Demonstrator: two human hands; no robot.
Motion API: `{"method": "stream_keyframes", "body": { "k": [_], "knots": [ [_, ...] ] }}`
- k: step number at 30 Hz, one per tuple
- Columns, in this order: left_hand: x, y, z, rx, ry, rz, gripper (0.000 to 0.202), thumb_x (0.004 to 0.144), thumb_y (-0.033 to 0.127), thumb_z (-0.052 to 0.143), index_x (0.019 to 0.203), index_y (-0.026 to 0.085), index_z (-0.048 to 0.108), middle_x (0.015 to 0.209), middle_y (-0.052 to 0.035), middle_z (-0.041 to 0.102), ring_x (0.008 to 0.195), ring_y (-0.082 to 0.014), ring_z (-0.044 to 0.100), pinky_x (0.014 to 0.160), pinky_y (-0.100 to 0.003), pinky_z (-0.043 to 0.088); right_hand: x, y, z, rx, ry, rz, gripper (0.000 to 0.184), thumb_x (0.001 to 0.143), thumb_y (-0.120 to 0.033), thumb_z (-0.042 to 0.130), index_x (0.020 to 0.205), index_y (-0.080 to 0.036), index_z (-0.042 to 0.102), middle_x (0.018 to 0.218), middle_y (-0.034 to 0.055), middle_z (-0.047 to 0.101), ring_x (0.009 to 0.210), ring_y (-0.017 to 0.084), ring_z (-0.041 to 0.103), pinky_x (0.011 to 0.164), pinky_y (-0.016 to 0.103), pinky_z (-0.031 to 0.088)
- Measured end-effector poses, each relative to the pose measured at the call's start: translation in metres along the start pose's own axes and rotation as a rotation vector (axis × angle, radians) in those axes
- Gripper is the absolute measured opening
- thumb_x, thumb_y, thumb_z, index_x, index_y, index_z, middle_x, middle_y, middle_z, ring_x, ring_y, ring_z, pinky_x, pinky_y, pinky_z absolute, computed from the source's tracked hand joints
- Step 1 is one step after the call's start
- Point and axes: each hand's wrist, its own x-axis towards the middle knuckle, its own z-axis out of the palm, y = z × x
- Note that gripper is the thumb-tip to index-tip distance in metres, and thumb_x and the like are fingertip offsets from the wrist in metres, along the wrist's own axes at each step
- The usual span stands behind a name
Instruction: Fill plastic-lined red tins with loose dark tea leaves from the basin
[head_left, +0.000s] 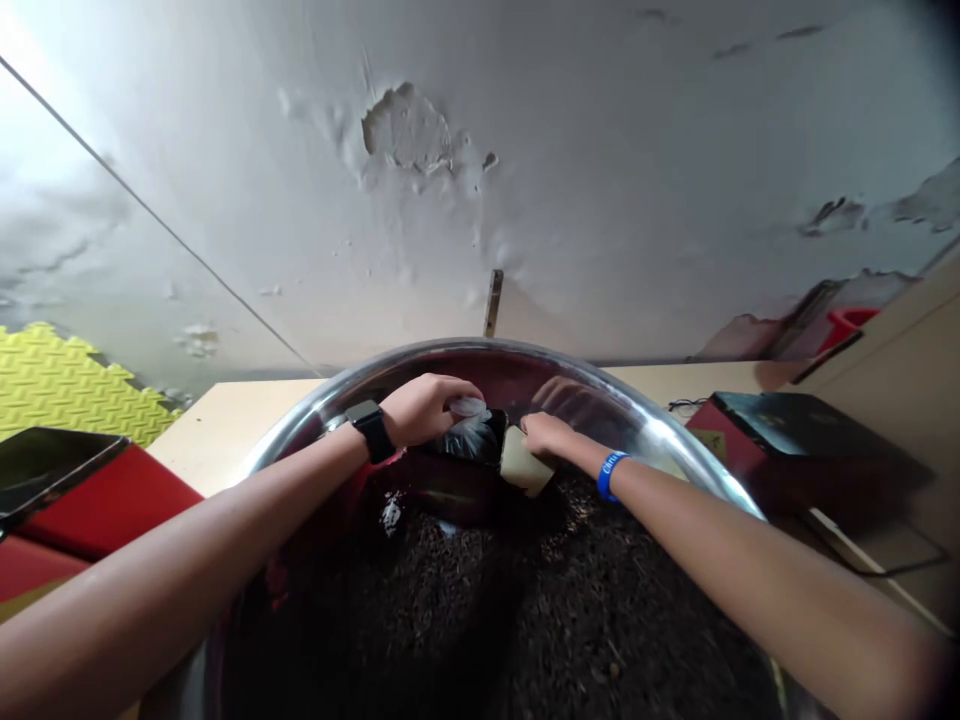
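Observation:
My left hand (421, 408), a black watch at its wrist, is closed on the gathered top of a clear plastic bag (472, 438). The bag sits in a dark open box inside the far part of a large shiny metal basin (679, 450). Just to the right, my right hand (546, 436), with a blue band on the wrist, grips a pale cream, flat-sided piece (520, 464) beside the bag; whether it is a scoop or a card I cannot tell. Dark, loose, leaf-like bits (540, 620) fill the bottom of the basin below both hands.
The basin stands on a light wooden table (202, 425) against a peeling wall (600, 180). Red boxes (112, 500) are at the left; a dark red box (780, 440) lies at the right. Yellow foam matting (60, 380) shows far left, a red container (847, 325) far right.

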Motion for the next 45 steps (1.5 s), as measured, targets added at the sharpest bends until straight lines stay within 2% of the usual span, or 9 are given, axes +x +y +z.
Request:
{"method": "stream_keyframes", "body": {
  "k": [5,9,13,19,28,31,37,41,45],
  "knots": [
    [-0.001,0.000,-0.007,-0.003,-0.059,0.013,0.027,0.076,0.017,0.047,0.098,0.021,0.063,0.093,-0.0018,0.065,0.084,-0.0130,0.057,0.075,-0.024,0.042,0.014,-0.012,-0.016,-0.110,-0.017,-0.075,0.019,0.067,-0.021,0.053,0.081,-0.019,0.065,0.076,0.0049,0.065,0.067,0.015,0.058,0.057,0.021,0.038],
    [0.000,0.004,-0.011,0.013,-0.076,0.041,0.028,0.082,0.023,0.042,0.104,0.022,0.059,0.099,-0.0024,0.063,0.090,-0.0133,0.055,0.079,-0.025,0.041,0.008,-0.018,-0.032,-0.166,0.077,-0.083,0.023,0.074,-0.020,0.047,0.089,-0.019,0.064,0.092,0.0077,0.061,0.082,0.018,0.056,0.066,0.024,0.038],
    [0.001,0.006,-0.012,0.033,-0.056,0.058,0.024,0.084,0.025,0.041,0.096,0.019,0.061,0.095,-0.0033,0.062,0.087,-0.0134,0.055,0.078,-0.026,0.041,0.001,-0.026,-0.040,-0.192,0.169,-0.100,0.026,0.079,-0.018,0.042,0.098,-0.017,0.061,0.103,0.0102,0.055,0.096,0.020,0.051,0.072,0.025,0.037],
    [0.001,0.007,-0.015,0.052,-0.048,0.028,0.027,0.085,0.033,0.041,0.097,0.020,0.061,0.093,-0.0033,0.062,0.085,-0.0136,0.055,0.077,-0.026,0.041,-0.005,-0.036,-0.045,-0.185,0.181,-0.138,0.018,0.076,-0.021,0.049,0.092,-0.018,0.057,0.090,0.0048,0.058,0.074,0.015,0.054,0.061,0.023,0.035],
    [0.001,0.009,-0.016,0.040,-0.027,-0.002,0.027,0.083,0.036,0.045,0.096,0.019,0.062,0.092,-0.0038,0.063,0.082,-0.0139,0.055,0.075,-0.026,0.042,-0.005,-0.039,-0.054,-0.133,0.189,-0.202,0.030,0.079,-0.019,0.044,0.105,-0.020,0.059,0.097,0.0067,0.057,0.086,0.018,0.054,0.072,0.025,0.037],
    [0.001,0.009,-0.016,0.029,-0.014,-0.004,0.026,0.082,0.036,0.046,0.094,0.020,0.063,0.091,-0.0037,0.063,0.082,-0.0140,0.055,0.074,-0.026,0.043,-0.002,-0.038,-0.056,-0.095,0.147,-0.268,0.030,0.075,-0.020,0.049,0.101,-0.023,0.063,0.094,0.0033,0.059,0.085,0.015,0.054,0.072,0.022,0.038],
    [0.001,0.009,-0.016,0.037,-0.022,-0.011,0.026,0.082,0.036,0.046,0.094,0.020,0.063,0.090,-0.0030,0.063,0.081,-0.0133,0.056,0.073,-0.025,0.042,0.000,-0.037,-0.057,-0.037,0.135,-0.314,0.029,0.071,-0.019,0.051,0.096,-0.022,0.066,0.091,0.0019,0.062,0.083,0.015,0.055,0.071,0.021,0.040],
    [0.002,0.009,-0.016,0.037,-0.028,-0.010,0.025,0.082,0.036,0.047,0.095,0.021,0.063,0.091,-0.0025,0.063,0.082,-0.0127,0.056,0.073,-0.024,0.042,-0.002,-0.040,-0.057,-0.018,0.181,-0.298,0.027,0.072,-0.020,0.050,0.094,-0.023,0.066,0.091,0.0019,0.062,0.083,0.016,0.055,0.072,0.023,0.040],
    [0.002,0.009,-0.014,0.034,-0.023,-0.021,0.025,0.081,0.034,0.048,0.094,0.020,0.063,0.090,-0.0028,0.062,0.079,-0.0124,0.055,0.072,-0.024,0.042,-0.005,-0.044,-0.061,-0.006,0.278,-0.253,0.027,0.075,-0.017,0.047,0.095,-0.021,0.065,0.096,0.0046,0.059,0.092,0.018,0.051,0.079,0.026,0.038]
  ]
}}
